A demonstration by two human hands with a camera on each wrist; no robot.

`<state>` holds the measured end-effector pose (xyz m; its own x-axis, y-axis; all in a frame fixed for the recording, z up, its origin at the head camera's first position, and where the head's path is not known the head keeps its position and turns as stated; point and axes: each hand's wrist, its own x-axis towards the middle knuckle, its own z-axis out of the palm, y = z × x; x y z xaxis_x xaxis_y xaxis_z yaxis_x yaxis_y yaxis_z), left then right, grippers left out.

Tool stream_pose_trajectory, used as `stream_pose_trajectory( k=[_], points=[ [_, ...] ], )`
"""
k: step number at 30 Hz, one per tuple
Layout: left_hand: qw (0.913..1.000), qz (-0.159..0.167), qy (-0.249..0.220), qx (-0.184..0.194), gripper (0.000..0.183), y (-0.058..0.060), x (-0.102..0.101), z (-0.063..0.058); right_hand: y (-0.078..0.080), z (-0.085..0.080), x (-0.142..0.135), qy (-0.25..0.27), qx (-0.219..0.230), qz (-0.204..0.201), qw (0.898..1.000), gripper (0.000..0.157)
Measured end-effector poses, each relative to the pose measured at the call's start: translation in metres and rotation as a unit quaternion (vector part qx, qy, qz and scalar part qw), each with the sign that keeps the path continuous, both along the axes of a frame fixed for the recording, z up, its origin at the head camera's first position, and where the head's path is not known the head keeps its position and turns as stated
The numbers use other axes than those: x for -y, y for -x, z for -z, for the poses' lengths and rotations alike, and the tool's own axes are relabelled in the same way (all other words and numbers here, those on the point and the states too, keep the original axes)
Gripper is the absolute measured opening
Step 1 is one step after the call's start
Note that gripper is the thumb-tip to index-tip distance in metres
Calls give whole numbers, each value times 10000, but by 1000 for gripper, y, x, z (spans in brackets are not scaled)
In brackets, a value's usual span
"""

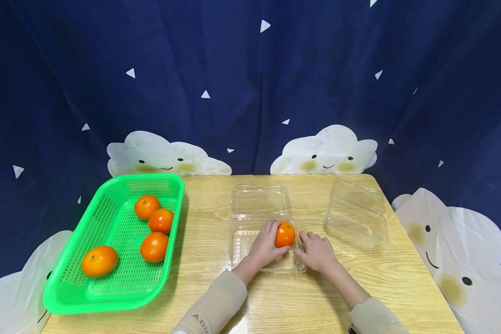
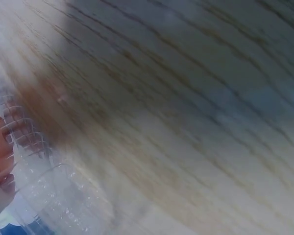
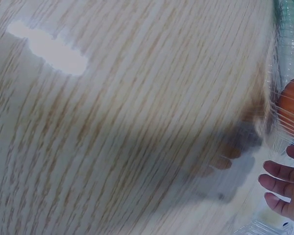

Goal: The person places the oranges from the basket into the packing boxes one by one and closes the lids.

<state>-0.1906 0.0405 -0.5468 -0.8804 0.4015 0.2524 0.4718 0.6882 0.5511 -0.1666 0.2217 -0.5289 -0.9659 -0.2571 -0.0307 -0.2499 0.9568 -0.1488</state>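
A clear plastic clamshell container (image 1: pixel 239 246) lies unfolded on the table, its lid (image 1: pixel 260 202) toward the back. In the right part of its base is an orange (image 1: pixel 285 234), also visible in the right wrist view beyond the plastic wall. My left hand (image 1: pixel 266 246) holds this orange from its left side, fingers curved behind and thumb in front. Just right of the container is my right hand (image 1: pixel 318 253), its fingers loosely bent and spread near the wall. The right wrist view shows those fingers (image 3: pixel 279 182) holding nothing.
A green basket (image 1: pixel 176 232) with several oranges (image 1: pixel 100 261) stands at the left of the wooden table (image 1: pixel 208 199). Another clear container (image 1: pixel 356 211) sits opened at the right. A dark blue curtain (image 1: pixel 234 60) with clouds hangs behind.
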Motion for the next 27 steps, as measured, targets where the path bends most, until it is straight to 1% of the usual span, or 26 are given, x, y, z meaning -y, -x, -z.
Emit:
stream_pose_trajectory(
  k=[2, 6, 10, 16, 22, 27],
  points=[
    [10000, 9, -41, 32, 71, 0, 0, 0, 0, 0, 0, -4, 11, 0, 10000, 37],
    [9995, 11, -193, 255, 70, 1, 1, 1, 0, 1, 0, 2, 2, -6, 10000, 37],
    [9984, -67, -329, 454, 69, 1, 0, 2, 0, 1, -1, 31, -22, 1, 10000, 38],
    [9978, -193, -344, 538, 71, 1, 0, 3, 0, 2, -1, 27, -67, -26, 10000, 37],
    [9975, -196, -362, 573, 72, 1, 1, 4, 1, 2, 0, 48, -33, -2, 10000, 35],
    [9957, -126, -533, 747, 72, 2, 4, 5, 0, 2, -1, 66, -10, 8, 10000, 39]
  ],
)
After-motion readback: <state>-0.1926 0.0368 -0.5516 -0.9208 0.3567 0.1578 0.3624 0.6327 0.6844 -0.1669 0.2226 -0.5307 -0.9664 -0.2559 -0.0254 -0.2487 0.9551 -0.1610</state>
